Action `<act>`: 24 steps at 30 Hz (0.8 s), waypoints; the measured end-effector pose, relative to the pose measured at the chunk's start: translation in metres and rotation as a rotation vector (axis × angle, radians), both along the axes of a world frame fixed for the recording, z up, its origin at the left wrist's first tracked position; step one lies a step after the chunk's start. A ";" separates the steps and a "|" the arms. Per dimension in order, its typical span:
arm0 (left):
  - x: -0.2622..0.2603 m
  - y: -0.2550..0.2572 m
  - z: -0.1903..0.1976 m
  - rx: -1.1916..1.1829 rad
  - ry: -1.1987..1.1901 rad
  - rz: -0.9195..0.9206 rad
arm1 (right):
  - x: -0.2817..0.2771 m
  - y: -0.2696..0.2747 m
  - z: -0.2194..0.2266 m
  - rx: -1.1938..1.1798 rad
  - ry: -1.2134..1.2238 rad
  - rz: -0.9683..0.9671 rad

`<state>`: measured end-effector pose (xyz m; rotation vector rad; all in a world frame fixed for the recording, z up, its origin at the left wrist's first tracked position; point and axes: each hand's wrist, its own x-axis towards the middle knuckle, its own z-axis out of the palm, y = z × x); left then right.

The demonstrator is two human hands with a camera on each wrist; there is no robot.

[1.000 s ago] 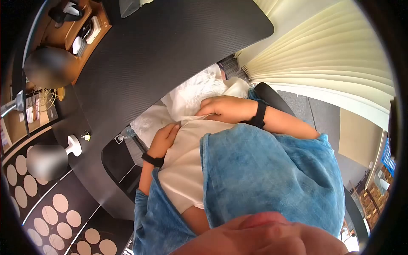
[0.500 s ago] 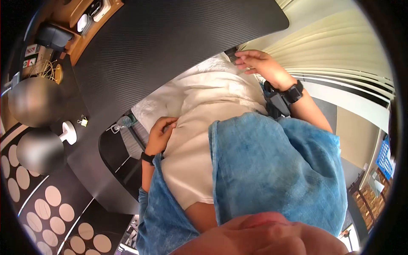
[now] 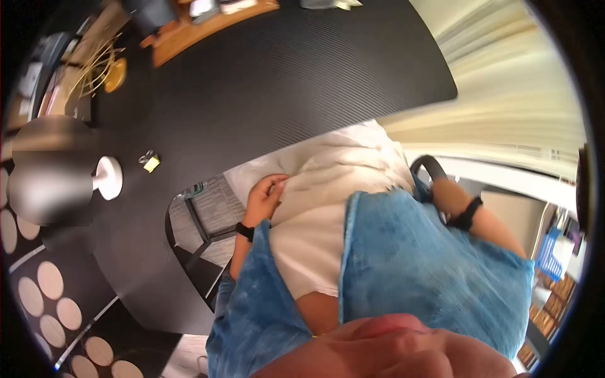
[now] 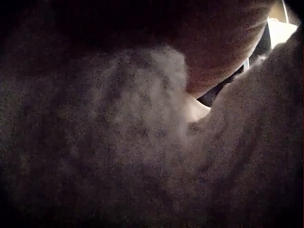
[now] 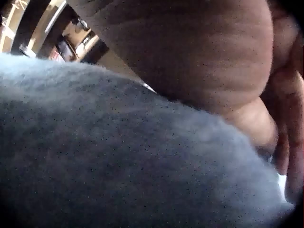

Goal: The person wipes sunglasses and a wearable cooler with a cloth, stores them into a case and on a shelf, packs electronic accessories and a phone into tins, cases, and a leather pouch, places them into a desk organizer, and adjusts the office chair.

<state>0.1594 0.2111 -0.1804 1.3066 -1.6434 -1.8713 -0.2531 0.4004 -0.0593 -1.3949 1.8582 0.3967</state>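
My left hand (image 3: 268, 195) rests on the white clothing (image 3: 340, 157) over my lap, its fingers loosely bent. In the left wrist view, dark, fuzzy cloth (image 4: 142, 109) fills most of the picture, with the heel of the hand above it. Out to the right, my blurred right hand (image 3: 449, 196) is low beside the black chair armrest (image 3: 432, 167) and the blue cardigan (image 3: 416, 246). The right wrist view has its palm over the cardigan's fuzzy sleeve or side, and fingers (image 5: 294, 137) stretched downward. Nothing held shows in either hand.
A black desk (image 3: 302, 94) lies ahead of my lap. On it are a yellow binder clip (image 3: 151, 164), a white round stand (image 3: 109, 178) and a wooden organizer (image 3: 208, 31). Blinds (image 3: 504, 120) hang at the right. A clear bottle (image 3: 192, 190) shows below the desk edge.
My right hand has left the white clothing, risen out to the right with fingers spread, then come back down by the armrest. The left hand stays on the lap. The head view has shifted.
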 end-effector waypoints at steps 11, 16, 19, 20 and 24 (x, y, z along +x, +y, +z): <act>0.010 -0.006 -0.013 -0.068 0.157 0.068 | -0.057 0.017 -0.008 0.504 0.136 0.218; 0.014 -0.008 -0.008 0.048 0.155 0.112 | -0.049 0.005 -0.029 0.464 0.101 0.254; 0.015 -0.007 -0.023 0.004 0.157 0.106 | -0.047 0.011 -0.036 0.433 0.089 0.233; 0.013 -0.006 -0.024 -0.026 0.163 0.117 | -0.048 0.013 -0.036 0.427 0.091 0.228; 0.014 -0.005 -0.014 0.099 0.105 0.094 | -0.053 0.021 -0.040 0.414 0.086 0.227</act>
